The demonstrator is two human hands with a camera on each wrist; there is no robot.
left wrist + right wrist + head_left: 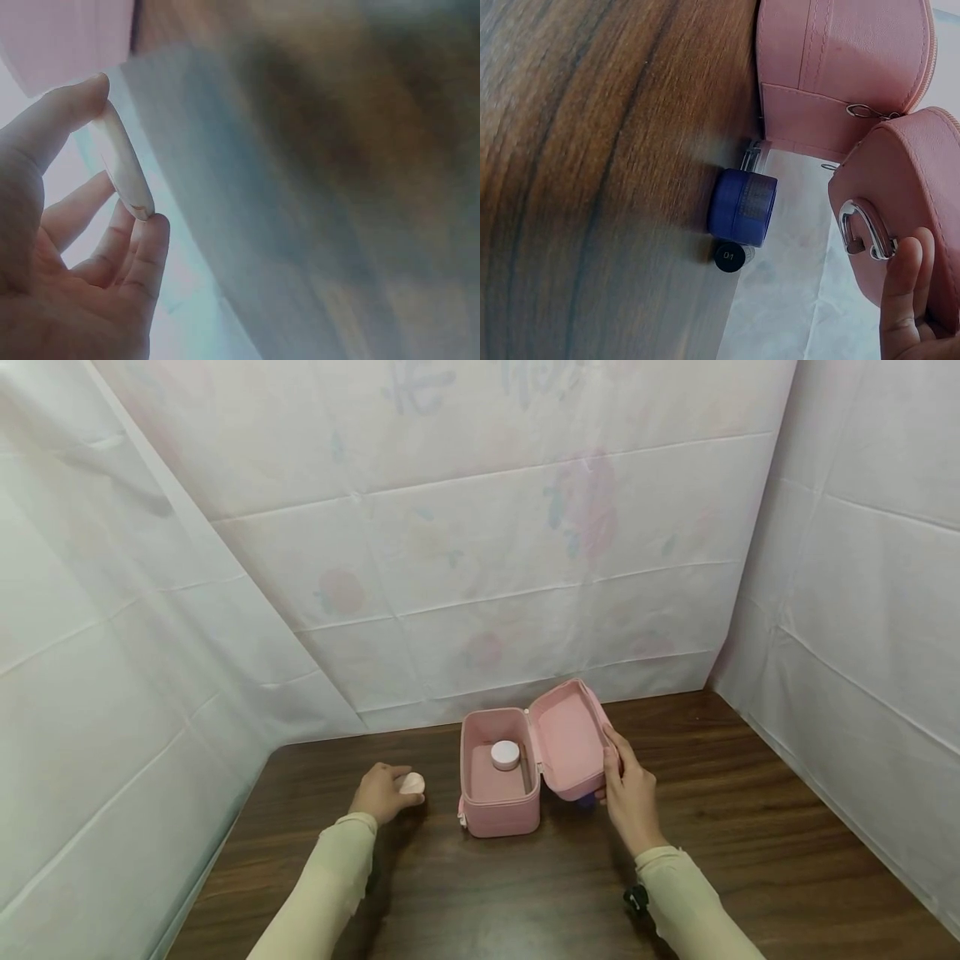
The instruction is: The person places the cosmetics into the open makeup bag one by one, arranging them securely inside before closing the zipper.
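Left hand grip: the left hand [381,791] pinches a small pale pink puff [412,783] between thumb and fingertips; in the left wrist view it shows edge-on as a thin disc [124,169], held at its rim only.
Right hand grip: the right hand [628,789] has its fingers laid along the outer edge of the open lid [567,737] of the pink case [498,777], steadying it; whether the thumb hooks behind the lid cannot be told from here.
Case contents: a white-capped jar [506,754] stands inside, toward the far wall of the case.
Under the lid: a small blue jar [742,207] and a dark cap [730,258] sit on the table [750,827], just below the lid and beside the right hand's fingertips.
Slip risk: the puff is held by a thin rim, so a loosened pinch would likely drop it short of the case.
Knock risk: if the lid tips down or the right hand slides, the blue jar could be pushed over or rolled.
Tip risk: pressure on the lid may tilt the light case toward the right hand.
Open room: bare table lies between the left hand and the case's near wall; the sheeted walls stand well beyond the case.
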